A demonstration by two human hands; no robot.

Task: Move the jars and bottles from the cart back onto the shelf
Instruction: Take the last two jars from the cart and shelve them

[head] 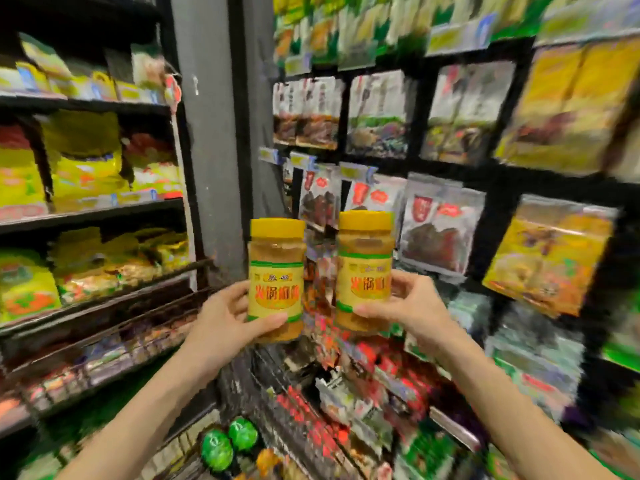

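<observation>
Nearest the camera, low in the view, the cart (183, 441) carries 2 green-capped containers (217, 450) side by side. A blurred orange item lies just beside them and cannot be identified. No other jars can be counted in the cart because of blur.

Above the cart, both arms are raised. The left hand (225, 317) grips 1 yellow-lidded jar (276, 275) around its lower half, thumb across the front below the label. The right hand (412, 306) grips a second matching jar (365, 268) the same way. Both jars are upright, labels toward the camera, and apart from each other. In my judgement the low grip leaves the lids and upper bodies free, so each jar can be set down base first. Carrying 1 per hand halves the trips.

Total in hand: 2 jars, clear of both cart and shelf, so neither has been placed yet.

Beyond the jars stands 1 grey pillar (207, 150). To its left is a black shelf unit (90, 211) with at least 3 tiers of yellow bags. To its right is a rack of hanging packets (440, 233). No slot for jars is visible on either side. The destination cannot be confirmed.
</observation>
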